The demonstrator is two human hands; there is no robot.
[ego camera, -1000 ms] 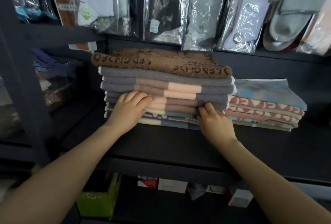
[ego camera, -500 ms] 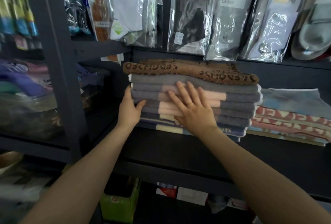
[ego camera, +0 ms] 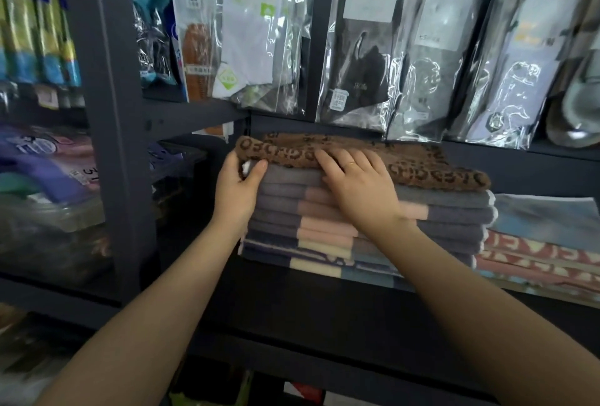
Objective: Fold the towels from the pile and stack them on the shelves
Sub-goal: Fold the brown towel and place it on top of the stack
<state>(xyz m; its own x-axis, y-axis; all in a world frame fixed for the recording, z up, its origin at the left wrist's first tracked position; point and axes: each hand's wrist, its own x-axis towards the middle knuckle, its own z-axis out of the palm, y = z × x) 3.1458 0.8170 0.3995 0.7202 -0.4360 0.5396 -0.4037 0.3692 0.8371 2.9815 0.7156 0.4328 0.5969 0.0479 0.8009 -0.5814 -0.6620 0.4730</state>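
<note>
While right hand (ego camera: pixel 358 186) lies flat on brown towel (ego camera: pixel 422 167) — left hand (ego camera: pixel 238 184) pinches its corner.

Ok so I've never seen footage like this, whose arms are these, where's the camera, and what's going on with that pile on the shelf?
There is no machine here. The two bare arms belong to a person wearing a wide-angle camera on the head, so the picture looks forward and down at their own hands.

On the dark metal shelf stands a tall stack of folded grey and pink towels, topped by a brown folded towel with dark lettering. To its right lies a lower stack of red and blue patterned towels. Clear plastic packets of goods hang above.

The left hand has its thumb and fingers round the left end of the stack's top layers, by the brown towel. The right hand, wearing a ring, lies flat with straight fingers on the stack's front and the brown towel's edge. It is pressing, not a grip.
</note>
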